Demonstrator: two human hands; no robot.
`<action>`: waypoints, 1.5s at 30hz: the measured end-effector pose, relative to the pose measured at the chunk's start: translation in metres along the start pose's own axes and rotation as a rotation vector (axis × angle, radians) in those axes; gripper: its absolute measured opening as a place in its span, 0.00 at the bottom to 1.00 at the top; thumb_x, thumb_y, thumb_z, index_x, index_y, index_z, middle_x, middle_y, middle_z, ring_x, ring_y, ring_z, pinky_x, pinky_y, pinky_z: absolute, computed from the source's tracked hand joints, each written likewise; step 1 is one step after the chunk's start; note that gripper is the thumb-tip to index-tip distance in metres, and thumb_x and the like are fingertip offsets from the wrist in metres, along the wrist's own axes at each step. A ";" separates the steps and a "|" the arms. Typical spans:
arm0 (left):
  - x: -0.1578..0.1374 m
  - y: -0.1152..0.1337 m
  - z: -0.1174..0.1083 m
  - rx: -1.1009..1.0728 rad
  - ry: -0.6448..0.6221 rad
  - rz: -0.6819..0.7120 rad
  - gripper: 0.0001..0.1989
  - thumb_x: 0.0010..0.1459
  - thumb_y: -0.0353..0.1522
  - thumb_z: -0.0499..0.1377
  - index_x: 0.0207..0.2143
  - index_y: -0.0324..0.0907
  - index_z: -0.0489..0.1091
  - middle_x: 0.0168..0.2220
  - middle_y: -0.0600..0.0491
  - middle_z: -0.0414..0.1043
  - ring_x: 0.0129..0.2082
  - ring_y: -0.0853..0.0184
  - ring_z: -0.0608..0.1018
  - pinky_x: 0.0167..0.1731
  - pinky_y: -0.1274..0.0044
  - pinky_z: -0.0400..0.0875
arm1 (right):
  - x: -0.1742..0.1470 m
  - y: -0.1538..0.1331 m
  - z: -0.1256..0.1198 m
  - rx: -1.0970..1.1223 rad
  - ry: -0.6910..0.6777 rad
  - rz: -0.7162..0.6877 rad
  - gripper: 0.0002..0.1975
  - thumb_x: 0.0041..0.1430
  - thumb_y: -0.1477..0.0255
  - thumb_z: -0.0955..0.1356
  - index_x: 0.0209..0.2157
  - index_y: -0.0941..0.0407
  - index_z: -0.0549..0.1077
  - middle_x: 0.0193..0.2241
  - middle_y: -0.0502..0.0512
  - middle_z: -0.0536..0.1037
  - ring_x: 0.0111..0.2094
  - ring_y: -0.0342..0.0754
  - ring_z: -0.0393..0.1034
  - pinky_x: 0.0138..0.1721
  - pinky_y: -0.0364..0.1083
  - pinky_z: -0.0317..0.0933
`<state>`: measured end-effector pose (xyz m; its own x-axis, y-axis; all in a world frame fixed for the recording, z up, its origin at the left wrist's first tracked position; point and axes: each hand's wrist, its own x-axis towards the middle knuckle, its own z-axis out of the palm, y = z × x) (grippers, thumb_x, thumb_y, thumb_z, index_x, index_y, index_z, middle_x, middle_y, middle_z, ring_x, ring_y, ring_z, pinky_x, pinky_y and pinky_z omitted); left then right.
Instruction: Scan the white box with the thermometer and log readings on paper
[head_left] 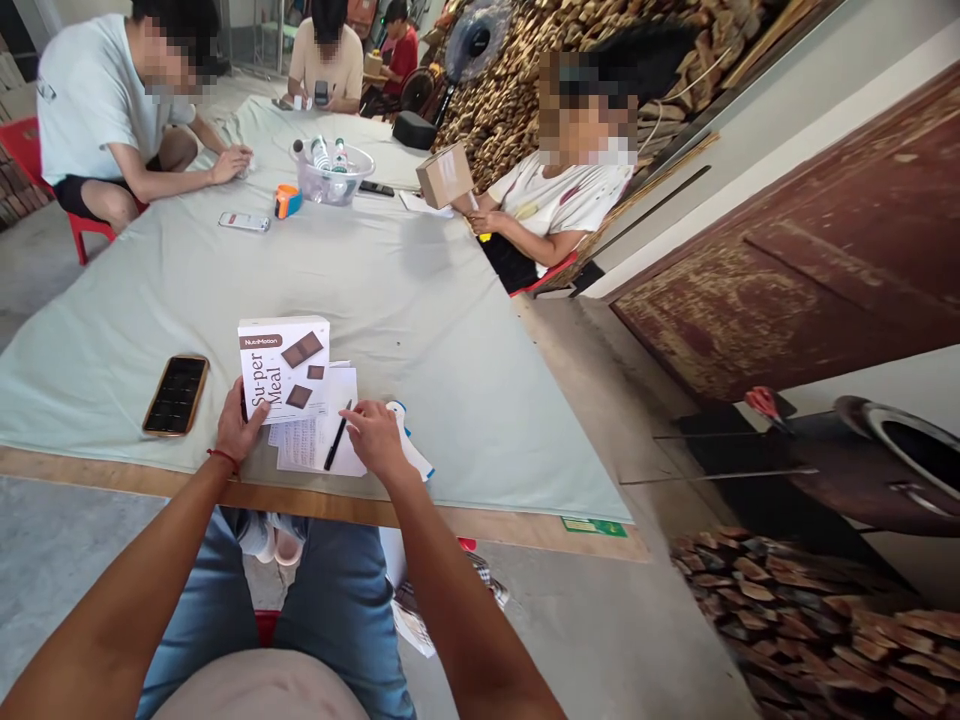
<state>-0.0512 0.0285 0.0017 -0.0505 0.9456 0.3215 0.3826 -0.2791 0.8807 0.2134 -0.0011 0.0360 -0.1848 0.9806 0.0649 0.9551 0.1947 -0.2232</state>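
A white box [283, 365] printed "NutriMotion Su-per Meal" is in my left hand [240, 425], its thumb across the front and the fingers behind the box's edge. The box stands tilted over some printed sheets of paper [300, 445] near the table's front edge. On the white paper lies a black pen [339, 438]. My right hand [377, 437] is over the right side of the paper, its index finger stretched toward the top end of the pen; I cannot tell if it touches. A white and blue object [412, 445] lies beside that hand, partly hidden under it.
A phone [176, 396] lies left of the box. Farther back on the clothed table [420, 330] are another phone [244, 221], an orange and blue tape roll [287, 201] and a plastic basket [337, 185] with bottles. Several people sit around; one at right holds a cardboard box [446, 177].
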 end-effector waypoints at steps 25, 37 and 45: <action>0.041 -0.011 0.010 0.166 0.303 -0.246 0.41 0.43 0.30 0.68 0.57 0.41 0.52 0.59 0.38 0.57 0.63 0.47 0.60 0.63 0.55 0.55 | 0.023 0.016 0.017 -0.272 -0.070 -0.417 0.08 0.55 0.81 0.65 0.31 0.57 0.76 0.33 0.59 0.77 0.36 0.51 0.64 0.39 0.48 0.51; -0.058 0.037 0.029 0.393 -0.305 0.441 0.06 0.61 0.31 0.56 0.38 0.45 0.72 0.44 0.51 0.74 0.50 0.61 0.72 0.58 0.61 0.58 | -0.015 -0.031 0.036 1.173 0.473 0.238 0.08 0.55 0.66 0.64 0.32 0.55 0.71 0.22 0.48 0.73 0.22 0.43 0.68 0.28 0.45 0.64; -0.066 0.042 0.036 0.655 -0.481 0.549 0.12 0.60 0.29 0.54 0.44 0.43 0.73 0.43 0.48 0.73 0.44 0.59 0.70 0.51 0.64 0.62 | -0.028 -0.039 0.054 1.137 0.446 0.418 0.09 0.45 0.64 0.69 0.26 0.55 0.69 0.20 0.47 0.73 0.23 0.44 0.67 0.28 0.45 0.64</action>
<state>0.0012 -0.0392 0.0053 0.6135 0.7197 0.3250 0.6838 -0.6900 0.2373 0.1684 -0.0350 -0.0099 0.3822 0.9223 0.0578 0.1487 0.0004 -0.9889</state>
